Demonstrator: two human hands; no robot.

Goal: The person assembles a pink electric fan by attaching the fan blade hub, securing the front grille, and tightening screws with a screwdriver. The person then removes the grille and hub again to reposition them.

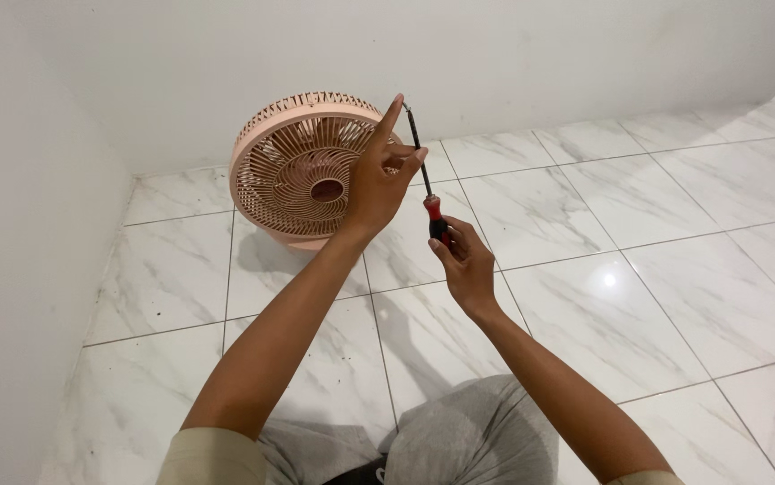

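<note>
Pink plastic fan [302,166] sits on the white marble-look floor [639,269] w/ its round grille tilted up toward the person, close to the wall [225,54] in the corner. Slim ribs fan out from a dark hub; a ridged rim runs round the outside. Looks light and hollow, prob. easy to tip or slide on glossy tile, and the thin ribs would likely flex or snap under pressure, so the thick rim seems the safer place to hold.

Screwdriver [423,171] is held up in the air just right of the fan, between both hands: thin dark shaft, red and black handle. Stiff, light; the handle is the obvious hold.

Right hand [464,260] has its grip closed round the handle from below. Left hand [378,180] is up by the shaft, index finger stretched toward the tip, other fingers curled at the shaft; can't tell if they pinch it or only touch. Grey trousers [459,440] show at the bottom edge.
</note>
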